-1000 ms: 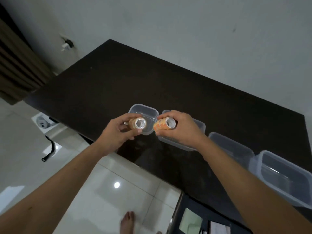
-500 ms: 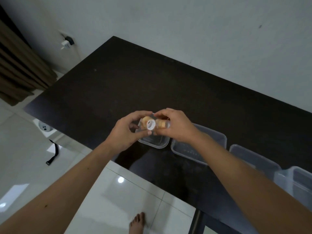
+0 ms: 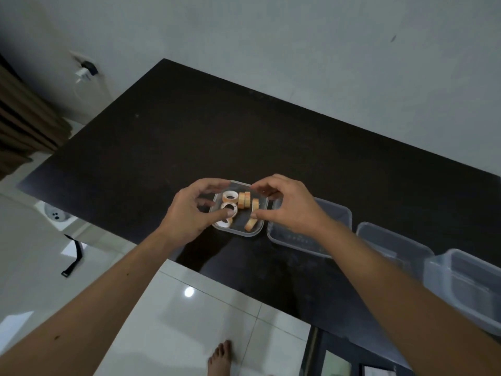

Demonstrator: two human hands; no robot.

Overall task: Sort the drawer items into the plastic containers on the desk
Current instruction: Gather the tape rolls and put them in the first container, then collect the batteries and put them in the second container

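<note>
The two stacks of tape rolls held a moment ago, one in each hand, have left the fingers and now lie scattered as loose tape rolls point(image 3: 244, 200) inside the small square plastic container point(image 3: 256, 231) near the front edge of the dark desk point(image 3: 168, 137). Both forearms reach forward from the bottom corners of the view and meet over that container. The left hand point(image 3: 189, 210) hovers at its left rim, palm turned inward, fingers spread and loosely curved; its thumb tip lies against a white-cored roll point(image 3: 230, 207), though whether it presses it cannot be told. The right hand point(image 3: 287, 207) arches over the right rim, fingers bent in an open claw with nothing between them; the thumb tip sits just beside an orange roll point(image 3: 254, 204) standing on edge. Some rolls lie flat, others stand upright, and one point(image 3: 250, 224) leans near the container's front wall. To the right, a larger rectangular container point(image 3: 336, 215) sits just beside the small one, followed along the desk edge by a third container point(image 3: 393, 240) and a fourth point(image 3: 466, 283). A bare foot point(image 3: 221, 358) shows on the white tiled floor point(image 3: 151, 335) below, and a charger point(image 3: 86, 70) is plugged into the wall at upper left.
</note>
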